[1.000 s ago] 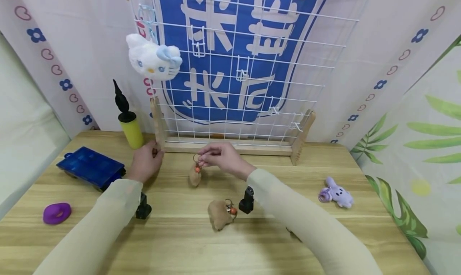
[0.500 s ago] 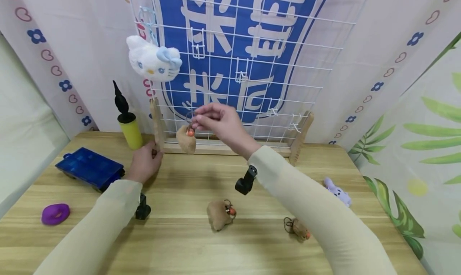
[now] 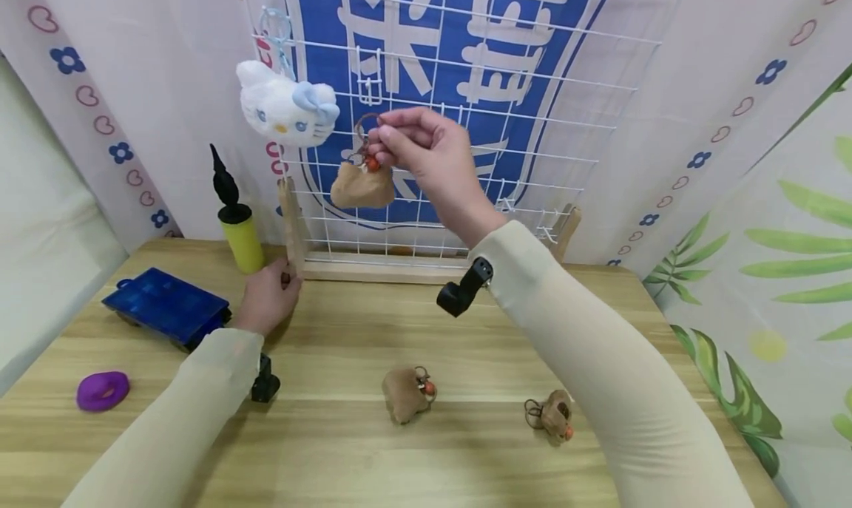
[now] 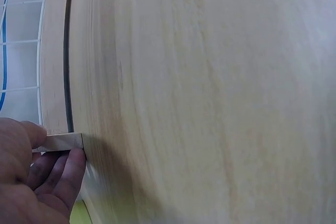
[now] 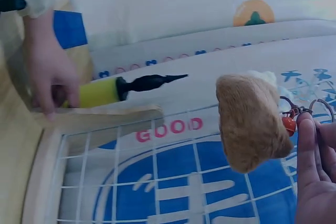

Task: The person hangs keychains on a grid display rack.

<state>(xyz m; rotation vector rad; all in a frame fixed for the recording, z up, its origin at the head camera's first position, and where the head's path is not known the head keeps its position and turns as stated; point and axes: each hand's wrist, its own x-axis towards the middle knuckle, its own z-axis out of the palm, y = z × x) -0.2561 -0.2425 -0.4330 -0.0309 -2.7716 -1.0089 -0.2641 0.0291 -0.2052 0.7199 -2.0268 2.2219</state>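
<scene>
My right hand (image 3: 433,153) pinches the ring end of a brown plush keychain (image 3: 362,185) in front of the wire grid rack (image 3: 426,219). In the right wrist view the plush (image 5: 249,121) dangles beside an orange bead (image 5: 289,124). Just above it, a white hook (image 3: 369,79) hangs on the grid. My left hand (image 3: 269,297) grips the foot of the rack's left wooden post (image 3: 291,227); the left wrist view shows thumb and fingers on either side of the wooden end (image 4: 63,141). A white cat plush (image 3: 286,109) hangs at the grid's upper left.
Two more brown keychains, one central (image 3: 404,395) and one at right (image 3: 554,416), lie on the table (image 3: 319,449). A blue case (image 3: 166,306), a purple ring (image 3: 103,391) and a yellow pump (image 3: 242,242) stand or lie at left. More hooks (image 3: 547,233) sit lower right.
My right hand has lifted the brown plush keychain from near the tabletop up to the grid's middle, below a hook. The left hand keeps its place on the rack's foot.
</scene>
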